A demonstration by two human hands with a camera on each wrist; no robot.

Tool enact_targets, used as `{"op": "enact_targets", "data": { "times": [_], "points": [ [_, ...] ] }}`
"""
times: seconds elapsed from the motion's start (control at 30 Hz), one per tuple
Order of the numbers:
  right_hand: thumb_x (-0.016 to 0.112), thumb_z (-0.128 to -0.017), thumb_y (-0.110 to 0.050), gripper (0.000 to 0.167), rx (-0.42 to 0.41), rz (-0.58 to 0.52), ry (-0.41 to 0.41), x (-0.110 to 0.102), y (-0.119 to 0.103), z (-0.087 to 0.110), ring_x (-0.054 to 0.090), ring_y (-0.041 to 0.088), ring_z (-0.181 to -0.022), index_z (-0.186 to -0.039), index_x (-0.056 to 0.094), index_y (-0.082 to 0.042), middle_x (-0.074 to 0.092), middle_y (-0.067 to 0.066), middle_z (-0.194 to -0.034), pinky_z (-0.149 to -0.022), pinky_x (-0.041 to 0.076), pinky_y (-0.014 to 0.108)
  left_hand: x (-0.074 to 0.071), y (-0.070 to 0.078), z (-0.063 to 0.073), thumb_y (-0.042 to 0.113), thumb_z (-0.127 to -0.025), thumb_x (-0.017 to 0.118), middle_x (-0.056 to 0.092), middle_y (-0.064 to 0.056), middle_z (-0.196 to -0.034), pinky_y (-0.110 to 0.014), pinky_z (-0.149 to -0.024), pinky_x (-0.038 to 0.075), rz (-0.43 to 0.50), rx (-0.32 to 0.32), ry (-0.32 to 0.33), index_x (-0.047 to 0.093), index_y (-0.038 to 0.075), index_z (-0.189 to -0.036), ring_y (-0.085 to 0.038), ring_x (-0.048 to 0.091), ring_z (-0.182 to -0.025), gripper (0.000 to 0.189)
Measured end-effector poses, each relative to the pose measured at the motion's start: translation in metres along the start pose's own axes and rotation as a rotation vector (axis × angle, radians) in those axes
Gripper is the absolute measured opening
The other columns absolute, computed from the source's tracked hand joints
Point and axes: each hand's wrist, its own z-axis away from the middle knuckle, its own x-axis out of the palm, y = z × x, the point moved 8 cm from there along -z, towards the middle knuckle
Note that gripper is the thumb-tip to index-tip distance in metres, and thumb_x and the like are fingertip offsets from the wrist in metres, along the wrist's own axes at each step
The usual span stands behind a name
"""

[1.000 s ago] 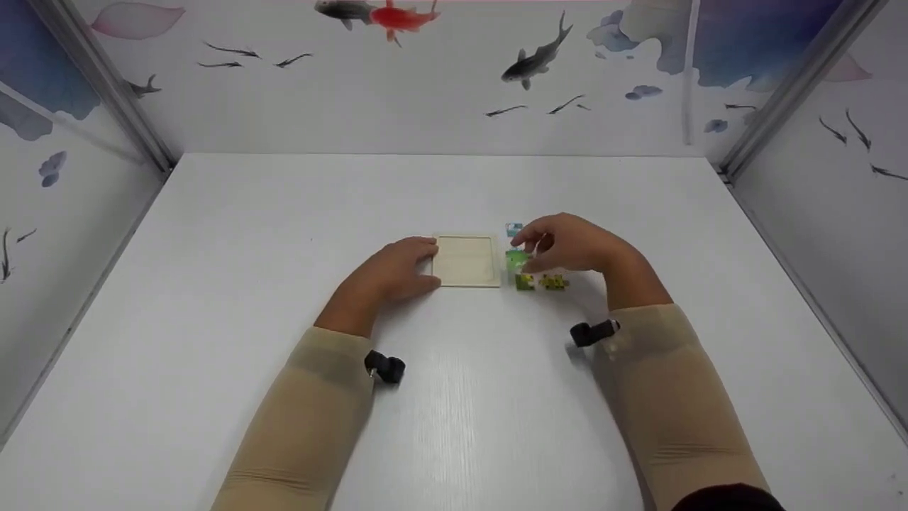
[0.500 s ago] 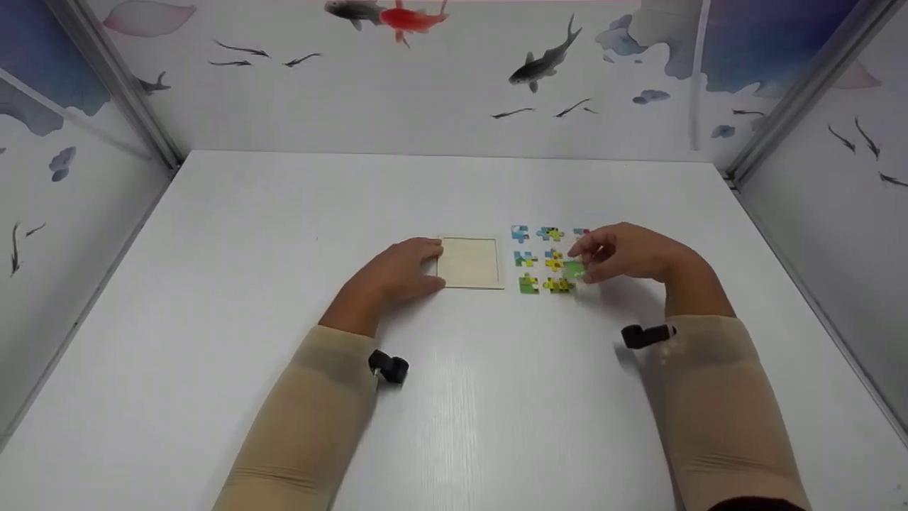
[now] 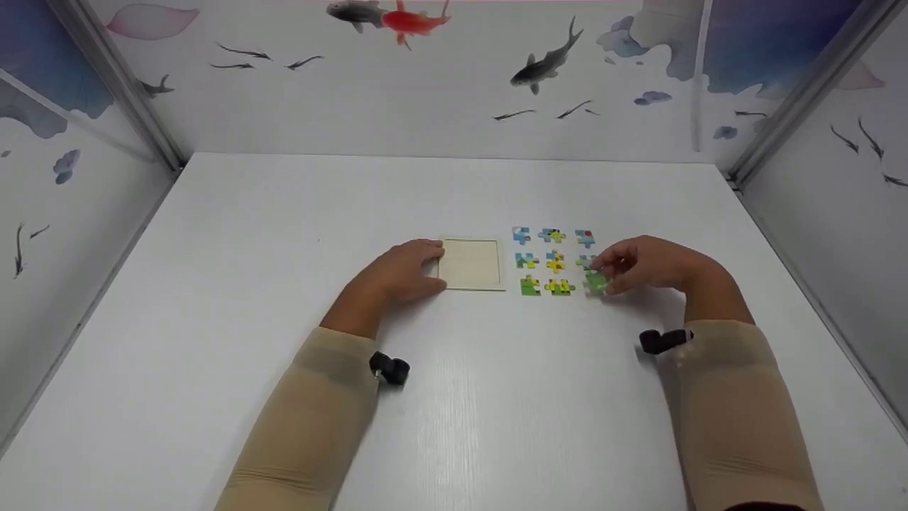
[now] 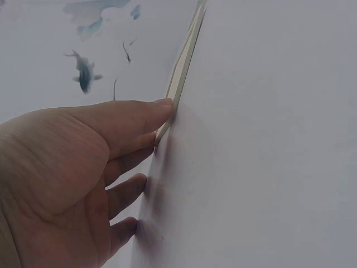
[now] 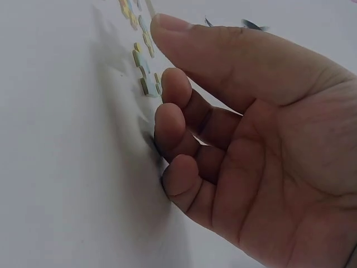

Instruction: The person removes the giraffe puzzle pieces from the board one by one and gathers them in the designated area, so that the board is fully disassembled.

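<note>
A square, pale wooden puzzle tray lies flat at mid-table. My left hand holds its left side, thumb at the near corner and fingertips at the far corner; the left wrist view shows the thumb against the tray's edge. To the tray's right, jigsaw pieces in blue, yellow and green lie in three spaced rows. My right hand is at their right end, beside a green puzzle piece. In the right wrist view its fingers bend loosely, with nothing visible between thumb and index finger; nearby pieces lie flat.
The white table carries the tray and pieces. Printed panels with fish stand behind and at both sides, joined by metal posts. Black wrist cameras sit on both sleeves.
My right hand has moved right and slightly nearer along with the green puzzle piece, uncovering the other pieces. My left hand keeps its place at the tray.
</note>
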Motion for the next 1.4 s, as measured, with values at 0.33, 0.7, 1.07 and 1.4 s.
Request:
{"op": "enact_targets", "data": {
  "times": [0.33, 0.7, 1.07, 1.4],
  "points": [
    [0.092, -0.084, -0.027, 0.045, 0.001, 0.004, -0.034, 0.005, 0.007, 0.0, 0.055, 0.023, -0.102, -0.126, 0.076, -0.025, 0.064, 0.002, -0.104, -0.084, 0.05, 0.034, -0.003, 0.003, 0.005, 0.031, -0.103, 0.067, 0.034, -0.001, -0.177, -0.048, -0.137, 0.023, 0.004, 0.012, -0.019, 0.041, 0.019, -0.166, -0.027, 0.025, -0.167, 0.07],
    [0.09, -0.086, -0.023, 0.043, 0.006, 0.023, -0.03, 0.005, 0.011, -0.004, 0.054, 0.024, -0.102, -0.127, 0.075, -0.024, 0.063, 0.002, -0.105, -0.083, 0.05, 0.034, -0.003, 0.003, 0.003, 0.031, -0.103, 0.068, 0.034, -0.001, -0.176, -0.046, -0.137, 0.024, -0.011, 0.022, -0.008, 0.042, 0.017, -0.166, -0.026, 0.027, -0.167, 0.07],
    [0.089, -0.088, -0.027, 0.044, 0.005, -0.038, -0.001, 0.002, 0.014, -0.004, 0.055, 0.022, -0.104, -0.129, 0.074, -0.023, 0.064, 0.0, -0.105, -0.088, 0.049, 0.033, -0.001, 0.001, 0.002, 0.032, -0.102, 0.07, 0.035, 0.0, -0.176, -0.046, -0.137, 0.024, -0.007, 0.008, -0.001, 0.042, 0.02, -0.166, -0.025, 0.027, -0.167, 0.071],
    [0.083, -0.093, -0.04, 0.048, 0.052, -0.137, 0.068, -0.005, 0.012, -0.006, 0.054, 0.021, -0.104, -0.136, 0.071, -0.02, 0.065, -0.004, -0.111, -0.086, 0.051, 0.029, -0.004, 0.002, 0.003, 0.033, -0.104, 0.066, 0.035, 0.003, -0.176, -0.046, -0.137, 0.022, -0.004, 0.025, 0.007, 0.044, 0.017, -0.165, -0.024, 0.026, -0.167, 0.067]
  ]
}}
